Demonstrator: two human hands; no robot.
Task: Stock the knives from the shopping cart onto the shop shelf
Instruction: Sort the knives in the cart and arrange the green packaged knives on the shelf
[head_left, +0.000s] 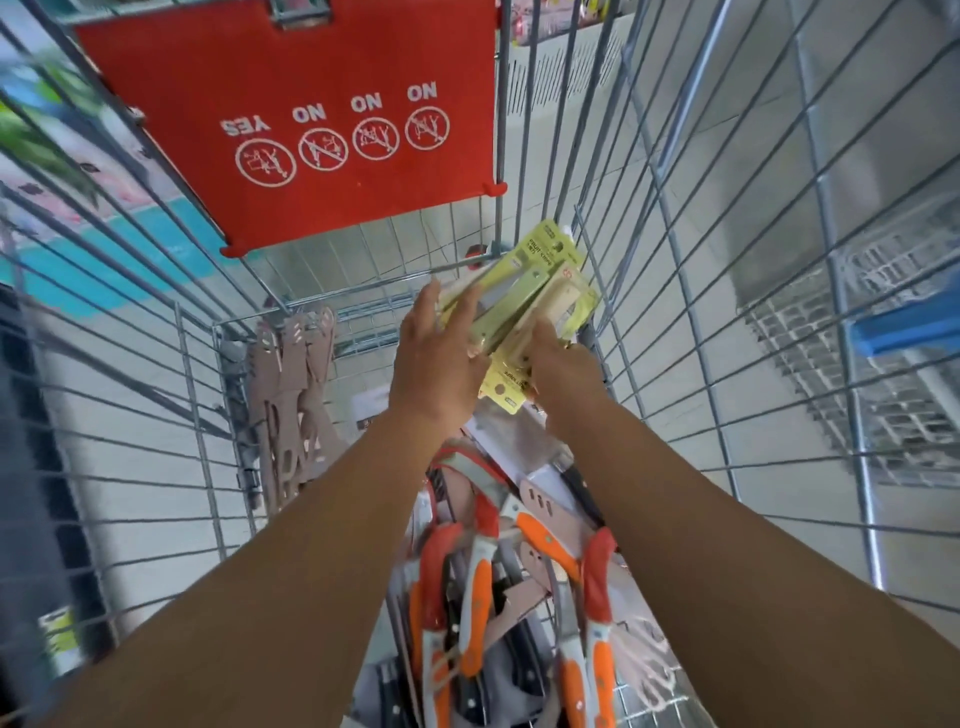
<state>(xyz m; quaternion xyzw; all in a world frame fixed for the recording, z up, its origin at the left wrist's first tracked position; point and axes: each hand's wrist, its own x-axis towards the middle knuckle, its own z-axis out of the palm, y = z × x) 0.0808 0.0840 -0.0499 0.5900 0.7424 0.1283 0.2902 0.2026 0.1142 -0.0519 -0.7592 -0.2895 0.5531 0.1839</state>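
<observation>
Two hands, left (439, 358) and right (563, 364), meet over one wire cart (675, 260). One red flap (311, 119) at 12 o'clock carries four round symbols. At 6 o'clock lie at least five orange-handled knives (478, 587); carded knives (524, 291) at centre, uncountable.

**A shop aisle, seen from inside a cart**

This is a retail store. The view looks down into a wire shopping cart (675, 260) with a red child-seat flap (311, 119) printed with YES/NO safety pictograms. The cart holds duplicate goods — carded fruit knives (524, 291) in yellow retail packaging, orange-handled knives (478, 587) — while a shelf edge (904, 327) shows at right over a pale tiled floor.
</observation>
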